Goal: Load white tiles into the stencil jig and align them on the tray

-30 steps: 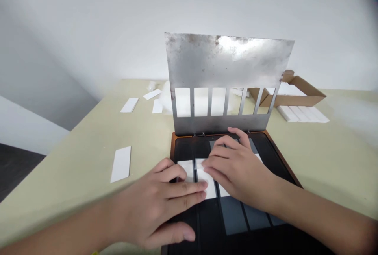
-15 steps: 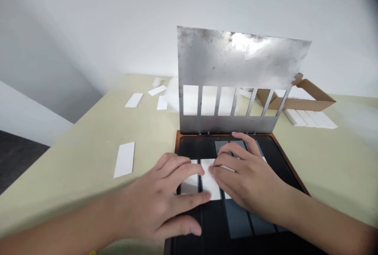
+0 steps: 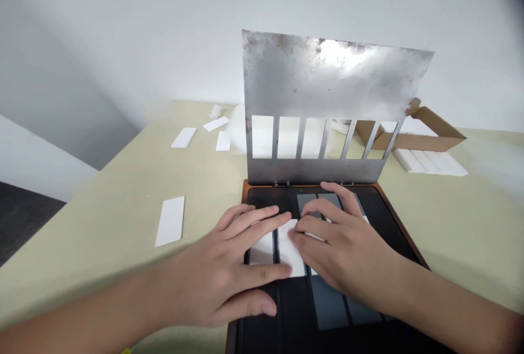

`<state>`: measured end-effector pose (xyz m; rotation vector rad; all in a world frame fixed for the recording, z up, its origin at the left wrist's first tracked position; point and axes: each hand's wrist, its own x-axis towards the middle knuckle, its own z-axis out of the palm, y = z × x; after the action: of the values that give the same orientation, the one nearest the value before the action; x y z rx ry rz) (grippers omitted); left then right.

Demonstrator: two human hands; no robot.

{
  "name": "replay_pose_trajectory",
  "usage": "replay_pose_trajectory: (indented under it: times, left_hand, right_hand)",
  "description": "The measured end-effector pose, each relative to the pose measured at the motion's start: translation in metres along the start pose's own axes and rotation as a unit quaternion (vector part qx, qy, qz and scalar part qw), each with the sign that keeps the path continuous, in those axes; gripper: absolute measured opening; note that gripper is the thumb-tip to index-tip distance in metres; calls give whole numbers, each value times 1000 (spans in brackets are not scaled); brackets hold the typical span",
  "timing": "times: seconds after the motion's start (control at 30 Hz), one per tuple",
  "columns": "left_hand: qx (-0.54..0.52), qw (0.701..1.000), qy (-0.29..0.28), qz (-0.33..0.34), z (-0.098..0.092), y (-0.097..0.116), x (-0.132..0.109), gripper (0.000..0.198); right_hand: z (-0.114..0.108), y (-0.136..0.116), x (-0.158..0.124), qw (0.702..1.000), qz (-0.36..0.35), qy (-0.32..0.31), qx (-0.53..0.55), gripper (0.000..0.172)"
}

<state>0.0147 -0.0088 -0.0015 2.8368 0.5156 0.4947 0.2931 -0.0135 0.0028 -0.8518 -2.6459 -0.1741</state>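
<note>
A black slotted tray (image 3: 295, 310) in an orange-brown frame lies in front of me, with a metal plate (image 3: 335, 83) hinged upright at its back edge. White rectangular cards sit in its middle row, among them one card (image 3: 293, 255) between my hands. My left hand (image 3: 229, 272) is spread over the tray's left side, its index fingertip on that card's lower edge. My right hand (image 3: 344, 245) rests on the card's right side with bent, separated fingers and the little finger raised; its thumb is hidden. Cards beneath the right hand are partly covered.
Loose white cards lie on the pale green table (image 3: 123, 206), the nearest card (image 3: 170, 221) left of the tray. Behind the plate is a white blurred bag-like shape. At the back right stand an open cardboard box (image 3: 429, 143) and a row of white cards (image 3: 429, 162).
My left hand's upper fingers have stretched out and lifted toward the back of the tray, uncovering more of the left card. My right hand stays almost where it was.
</note>
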Motion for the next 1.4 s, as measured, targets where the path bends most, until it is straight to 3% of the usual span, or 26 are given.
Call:
replay_pose_trajectory:
  times: [0.77, 0.87, 1.0, 1.13, 1.4]
  left_hand:
    - [21, 1000, -6, -4, 0, -1, -2, 40]
    - [21, 1000, -6, -4, 0, 0, -3, 39]
    - [26, 1000, -3, 2, 1, 0, -2, 41]
    - [16, 1000, -11, 13, 1, 0, 1, 37]
    - [9, 998, 23, 51, -9, 9, 14, 23]
  right_hand:
    - [1, 2, 1, 999, -31, -8, -12, 20]
    - [-5, 2, 3, 999, -33, -18, 10, 16]
    - [-17, 4, 7, 989, -31, -38, 138, 12]
    - [-32, 9, 11, 973, 27, 2, 231, 17]
    - [-70, 16, 13, 977, 76, 56, 192, 21]
